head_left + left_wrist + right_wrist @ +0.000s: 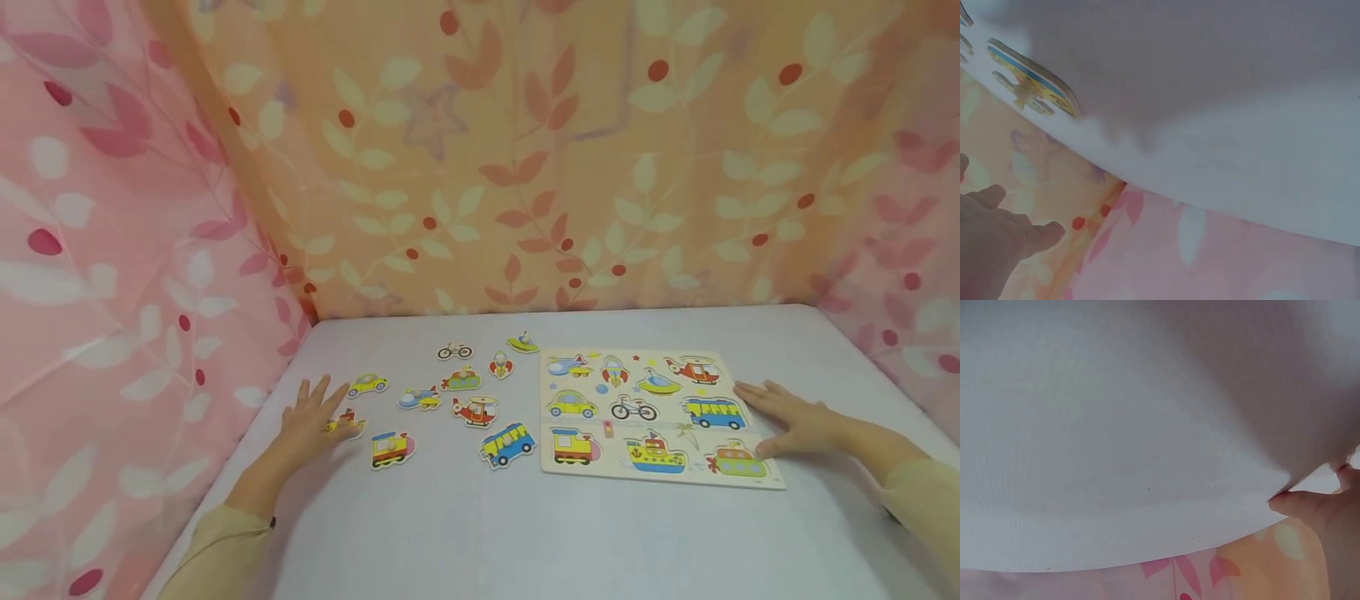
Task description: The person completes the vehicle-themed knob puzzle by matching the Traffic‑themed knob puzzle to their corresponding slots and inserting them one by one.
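1. Ten loose pieces and one board (613,457) are spread on the white table (450,533); the pieces are gathered left of the board.
2. The ship (349,419) is partly covered by the left hand (309,421), whose fingers are spread wide; whether the ship is touched cannot be told.
3. The car (367,384) is seen just beside those fingertips, and the train (390,450) is set to the right of the ship, nearer the viewer.
4. The board's right edge is met by the right hand (798,423): the fingers are held straight, the thumb is set apart beside the printed submarine, and the grip is left wide. How firmly the board is pressed cannot be told.
5. The bus (507,445) is placed near the board's left edge, with the helicopter (476,412) beyond it.
6. The plane (419,399) and the submarine (461,380) are laid mid-group, apart from each other.
7. Farther back, the bicycle (455,352), the rocket (501,365) and the saucer (522,342) are found, the saucer near the board's far left corner.
8. The table is bordered by an orange leaf-patterned curtain (480,167) behind and a pink one (112,333) at the left.
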Demonstrator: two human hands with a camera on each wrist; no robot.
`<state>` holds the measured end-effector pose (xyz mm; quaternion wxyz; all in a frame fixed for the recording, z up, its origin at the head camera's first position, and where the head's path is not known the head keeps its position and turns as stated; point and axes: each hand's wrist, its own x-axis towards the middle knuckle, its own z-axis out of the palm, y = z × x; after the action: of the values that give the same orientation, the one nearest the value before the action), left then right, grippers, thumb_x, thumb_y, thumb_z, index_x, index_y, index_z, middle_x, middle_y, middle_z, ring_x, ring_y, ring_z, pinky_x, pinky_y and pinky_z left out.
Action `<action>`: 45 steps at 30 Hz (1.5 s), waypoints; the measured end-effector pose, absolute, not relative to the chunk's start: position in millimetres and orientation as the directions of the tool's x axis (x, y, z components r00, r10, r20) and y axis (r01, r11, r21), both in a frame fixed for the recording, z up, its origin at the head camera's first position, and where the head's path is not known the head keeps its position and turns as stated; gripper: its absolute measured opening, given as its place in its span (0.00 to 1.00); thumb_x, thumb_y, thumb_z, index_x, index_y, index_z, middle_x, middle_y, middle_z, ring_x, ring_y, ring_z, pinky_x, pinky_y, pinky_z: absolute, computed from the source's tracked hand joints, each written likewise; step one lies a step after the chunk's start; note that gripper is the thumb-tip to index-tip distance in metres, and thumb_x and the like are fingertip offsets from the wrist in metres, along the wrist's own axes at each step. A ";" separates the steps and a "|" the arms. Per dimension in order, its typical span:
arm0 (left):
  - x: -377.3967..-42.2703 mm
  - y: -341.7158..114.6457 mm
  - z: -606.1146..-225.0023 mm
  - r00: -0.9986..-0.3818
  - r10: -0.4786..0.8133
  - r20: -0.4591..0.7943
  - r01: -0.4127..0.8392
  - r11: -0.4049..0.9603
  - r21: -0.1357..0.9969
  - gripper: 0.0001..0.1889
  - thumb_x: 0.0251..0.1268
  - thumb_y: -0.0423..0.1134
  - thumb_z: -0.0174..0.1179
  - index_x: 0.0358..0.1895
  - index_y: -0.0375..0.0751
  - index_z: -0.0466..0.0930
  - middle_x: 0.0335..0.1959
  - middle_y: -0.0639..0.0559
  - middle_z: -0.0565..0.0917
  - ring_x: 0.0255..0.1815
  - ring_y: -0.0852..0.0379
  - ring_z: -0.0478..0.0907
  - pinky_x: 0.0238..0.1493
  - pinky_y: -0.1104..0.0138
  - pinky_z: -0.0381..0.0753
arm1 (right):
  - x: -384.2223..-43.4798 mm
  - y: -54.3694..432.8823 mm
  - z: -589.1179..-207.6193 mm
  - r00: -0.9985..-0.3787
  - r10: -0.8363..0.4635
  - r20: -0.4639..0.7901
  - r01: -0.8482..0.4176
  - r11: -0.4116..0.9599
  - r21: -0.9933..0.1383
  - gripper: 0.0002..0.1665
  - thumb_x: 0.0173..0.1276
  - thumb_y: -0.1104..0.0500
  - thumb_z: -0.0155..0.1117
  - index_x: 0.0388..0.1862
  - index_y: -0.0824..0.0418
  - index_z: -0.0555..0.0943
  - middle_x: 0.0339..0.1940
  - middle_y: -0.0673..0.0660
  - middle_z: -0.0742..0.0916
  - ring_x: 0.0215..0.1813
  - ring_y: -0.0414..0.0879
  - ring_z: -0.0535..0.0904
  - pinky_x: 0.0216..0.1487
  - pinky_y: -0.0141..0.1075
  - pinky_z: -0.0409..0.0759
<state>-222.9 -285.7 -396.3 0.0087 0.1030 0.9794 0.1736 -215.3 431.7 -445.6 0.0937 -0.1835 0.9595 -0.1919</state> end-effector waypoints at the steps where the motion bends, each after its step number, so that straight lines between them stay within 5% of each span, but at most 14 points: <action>1: -223.1 -286.2 -397.2 -0.978 0.208 0.023 0.204 0.919 0.337 0.41 0.62 0.49 0.65 0.72 0.31 0.58 0.73 0.25 0.47 0.72 0.23 0.34 0.59 0.27 0.40 | -215.0 433.1 -446.2 -0.917 -0.386 -0.102 -0.318 0.860 -0.398 0.60 0.56 0.44 0.71 0.80 0.50 0.46 0.80 0.53 0.51 0.70 0.78 0.44 0.45 0.84 0.41; 3: -223.6 -287.1 -398.5 -0.976 0.216 0.029 0.213 0.918 0.335 0.42 0.61 0.50 0.65 0.72 0.31 0.58 0.73 0.25 0.47 0.72 0.23 0.35 0.59 0.27 0.41 | -213.6 436.0 -447.8 -0.918 -0.387 -0.086 -0.326 0.860 -0.392 0.61 0.56 0.45 0.71 0.80 0.44 0.44 0.79 0.36 0.45 0.70 0.79 0.44 0.44 0.84 0.41; 7: -224.5 -290.3 -401.9 -0.974 0.224 0.041 0.226 0.921 0.318 0.42 0.60 0.50 0.66 0.72 0.32 0.60 0.73 0.25 0.50 0.71 0.22 0.37 0.58 0.26 0.43 | -210.3 438.0 -450.2 -0.916 -0.395 -0.067 -0.337 0.851 -0.403 0.63 0.55 0.46 0.72 0.80 0.43 0.41 0.77 0.33 0.42 0.70 0.80 0.42 0.42 0.84 0.41; 10: -224.3 -294.2 -404.2 -0.973 0.226 0.052 0.230 0.922 0.310 0.41 0.60 0.49 0.66 0.71 0.32 0.60 0.72 0.25 0.51 0.71 0.23 0.37 0.58 0.26 0.43 | -210.1 435.7 -449.9 -0.913 -0.402 -0.067 -0.343 0.847 -0.406 0.65 0.55 0.47 0.72 0.80 0.47 0.39 0.80 0.45 0.43 0.70 0.80 0.42 0.41 0.85 0.42; 12: -224.2 -296.4 -405.2 -0.973 0.224 0.050 0.229 0.925 0.304 0.41 0.60 0.50 0.66 0.71 0.32 0.61 0.72 0.25 0.51 0.72 0.23 0.37 0.58 0.26 0.43 | -212.1 434.5 -449.1 -0.914 -0.397 -0.077 -0.337 0.852 -0.400 0.66 0.55 0.46 0.72 0.80 0.46 0.37 0.78 0.39 0.40 0.70 0.80 0.42 0.40 0.85 0.41; 15: -223.7 -298.1 -406.0 -0.974 0.224 0.044 0.226 0.927 0.300 0.40 0.60 0.50 0.66 0.71 0.32 0.62 0.72 0.25 0.51 0.72 0.23 0.38 0.59 0.27 0.43 | -216.6 432.2 -447.7 -0.907 -0.411 -0.086 -0.348 0.850 -0.396 0.67 0.56 0.48 0.72 0.80 0.46 0.35 0.80 0.56 0.43 0.69 0.81 0.42 0.39 0.85 0.40; 18: -226.2 -295.4 -407.4 -0.971 0.238 0.036 0.237 0.919 0.316 0.38 0.60 0.48 0.66 0.70 0.32 0.64 0.73 0.26 0.52 0.72 0.24 0.38 0.60 0.27 0.42 | -217.2 433.5 -448.0 -0.908 -0.407 -0.103 -0.336 0.852 -0.402 0.67 0.56 0.48 0.72 0.79 0.42 0.34 0.80 0.60 0.43 0.68 0.82 0.41 0.38 0.85 0.39; 24: -240.0 -285.5 -405.3 -0.956 0.288 0.053 0.289 0.905 0.311 0.33 0.60 0.45 0.67 0.66 0.32 0.70 0.71 0.29 0.60 0.72 0.25 0.42 0.60 0.29 0.46 | -217.9 434.7 -449.4 -0.908 -0.406 -0.106 -0.331 0.849 -0.412 0.66 0.56 0.48 0.72 0.79 0.40 0.35 0.80 0.57 0.43 0.68 0.82 0.41 0.38 0.85 0.38; 33: -263.8 -272.0 -409.8 -0.929 0.353 0.109 0.367 0.842 0.396 0.26 0.62 0.38 0.66 0.63 0.33 0.74 0.64 0.33 0.72 0.70 0.28 0.53 0.61 0.32 0.52 | -219.7 430.5 -445.4 -0.911 -0.390 -0.131 -0.307 0.855 -0.417 0.67 0.55 0.48 0.72 0.80 0.44 0.35 0.73 0.75 0.54 0.68 0.82 0.40 0.39 0.85 0.37; 45: -290.8 -236.5 -422.2 -0.960 0.278 0.035 0.240 0.750 0.616 0.21 0.65 0.36 0.63 0.61 0.35 0.77 0.54 0.40 0.81 0.61 0.37 0.68 0.63 0.44 0.63 | -219.0 430.3 -444.8 -0.915 -0.376 -0.146 -0.286 0.859 -0.425 0.67 0.56 0.48 0.72 0.79 0.42 0.34 0.73 0.75 0.53 0.69 0.82 0.39 0.40 0.85 0.36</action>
<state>-290.8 -236.5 -422.2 0.0296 0.1386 0.9350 0.3250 -219.0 430.3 -444.8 0.1124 -0.1728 0.9576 -0.2014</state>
